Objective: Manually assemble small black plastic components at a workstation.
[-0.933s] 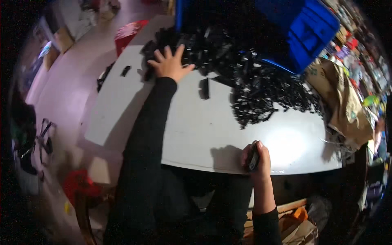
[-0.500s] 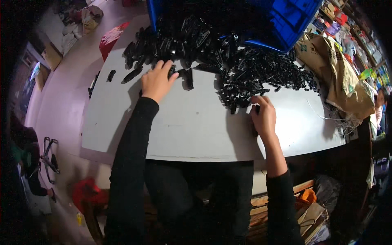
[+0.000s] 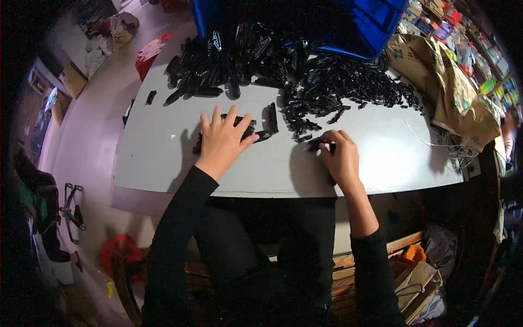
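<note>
On the white tabletop [image 3: 239, 174], my left hand [image 3: 220, 143] lies with fingers spread over a few long black plastic pieces. One such piece [image 3: 273, 117] stands out just right of its fingertips. My right hand [image 3: 343, 161] is curled at the near edge of a heap of small black plastic parts [image 3: 348, 82]. Its thumb and fingers close on a small black plastic part [image 3: 331, 147], whose exact shape is partly hidden. Beyond my left hand is a pile of longer black plastic pieces [image 3: 210, 71].
A blue bin [image 3: 376, 49] tips toward me at the table's far side. Brown sacking [image 3: 441, 87] and loose white strings [image 3: 457, 150] lie at the right edge. One lone black piece [image 3: 151, 97] rests at the left. Crowded shelves [image 3: 463, 49] rise beyond the right side.
My left hand has come nearer to me, and several long black pieces now lie beneath it, apart from the pile. My right hand has shifted slightly left, with small parts dragged nearer.
</note>
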Available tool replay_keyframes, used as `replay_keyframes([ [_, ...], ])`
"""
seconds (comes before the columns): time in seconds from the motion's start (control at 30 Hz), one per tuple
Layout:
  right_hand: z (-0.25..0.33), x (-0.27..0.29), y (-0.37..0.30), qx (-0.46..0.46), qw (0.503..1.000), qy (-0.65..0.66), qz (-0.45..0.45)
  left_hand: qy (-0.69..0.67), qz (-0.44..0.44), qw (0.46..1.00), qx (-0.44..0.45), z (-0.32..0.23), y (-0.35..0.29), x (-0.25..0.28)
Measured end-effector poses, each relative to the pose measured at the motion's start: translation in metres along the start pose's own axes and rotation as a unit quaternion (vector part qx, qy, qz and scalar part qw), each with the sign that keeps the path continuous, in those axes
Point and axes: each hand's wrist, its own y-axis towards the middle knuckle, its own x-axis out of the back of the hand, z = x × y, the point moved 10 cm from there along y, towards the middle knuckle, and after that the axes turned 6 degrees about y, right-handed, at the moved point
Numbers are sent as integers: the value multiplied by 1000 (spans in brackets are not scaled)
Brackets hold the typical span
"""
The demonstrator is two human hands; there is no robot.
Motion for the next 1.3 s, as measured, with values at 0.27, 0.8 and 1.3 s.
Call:
replay_keyframes([
  [0.27,-32,31,-19,-76,987,139,-32,-38,45,996,-73,-49,53,-2],
  [0.8,7,-15,-4,56,969,-210,120,-715,75,679,148,-59,-29,-14],
  [1.3,46,-55,-74,-239,795,549,101,-673,87,730,76,-95,-59,13],
])
